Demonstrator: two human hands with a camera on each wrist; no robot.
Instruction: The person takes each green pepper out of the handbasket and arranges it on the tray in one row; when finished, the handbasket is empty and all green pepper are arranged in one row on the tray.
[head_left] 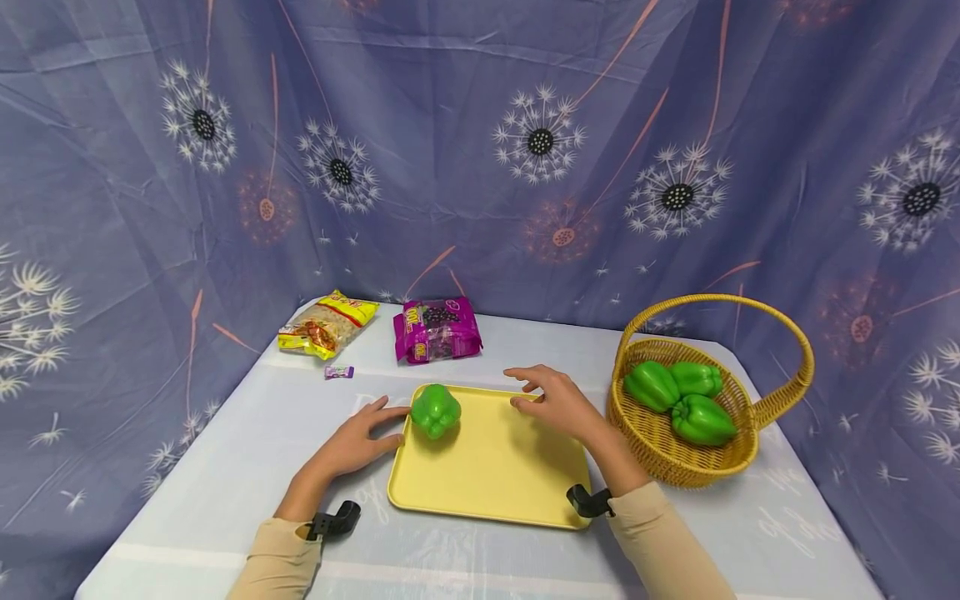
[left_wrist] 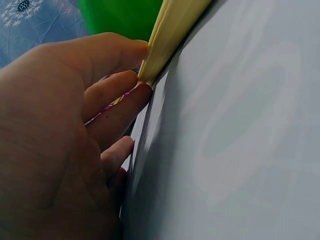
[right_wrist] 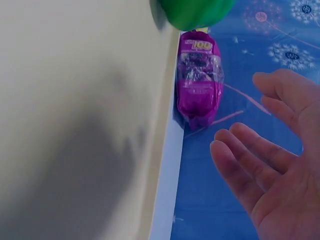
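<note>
In the head view a green bell pepper (head_left: 436,411) sits at the far left corner of a yellow tray (head_left: 487,475). My left hand (head_left: 363,442) is at the tray's left edge, thumb and fingers spread apart. The left wrist view shows the thumb (left_wrist: 120,52) and fingertips touching or nearly touching the tray rim (left_wrist: 167,40). Above the right part of the tray hovers my right hand (head_left: 558,406), holding nothing, its fingers loosely bent and apart. Its shadow falls on the tray.
At the right stands a wicker basket (head_left: 675,475) with a tall handle and three green peppers (head_left: 702,419) inside. Toward the back left lie a yellow snack bag (head_left: 330,323), a purple bag (head_left: 438,330) and a small purple packet (head_left: 339,372). A patterned curtain (head_left: 450,167) hangs behind the table.
</note>
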